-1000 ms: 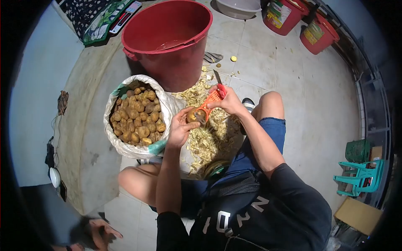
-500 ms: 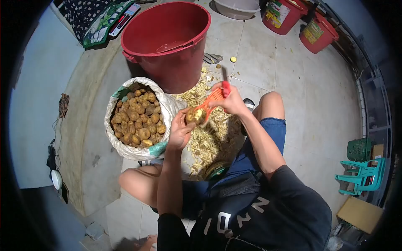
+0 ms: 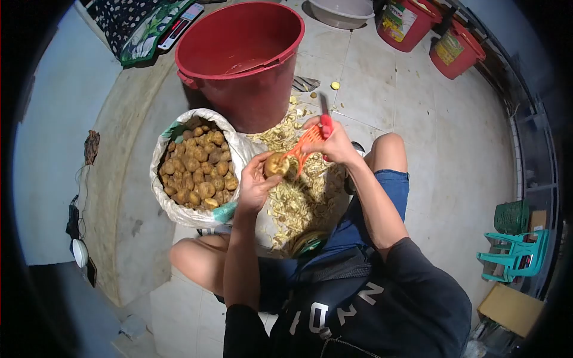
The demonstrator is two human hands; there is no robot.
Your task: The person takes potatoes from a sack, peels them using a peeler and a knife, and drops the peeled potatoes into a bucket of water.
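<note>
My left hand [image 3: 256, 180] is wrapped round a brown potato [image 3: 276, 165] with a pale peeled patch on its right side. An orange peeler [image 3: 306, 145] is in my right hand [image 3: 337, 144], its head beside the potato. The same hand also holds a knife [image 3: 326, 113] with a red handle, its blade pointing away from me. Below both hands, pale peelings [image 3: 301, 206] lie heaped on the floor. Left of my left hand stands an open white sack [image 3: 237, 155] full of unpeeled potatoes [image 3: 194, 161].
A large red tub [image 3: 245, 98] stands beyond the sack. Farther back are a pale basin [image 3: 340, 13] and two red buckets [image 3: 401, 24]. At the right are a turquoise stool [image 3: 514, 255], a green basket [image 3: 511, 217] and a cardboard box [image 3: 510, 309].
The potato has turned in my left hand and now shows a pale patch. The peeler and knife have shifted and tilted. Another person's hand at the lower left has left the view.
</note>
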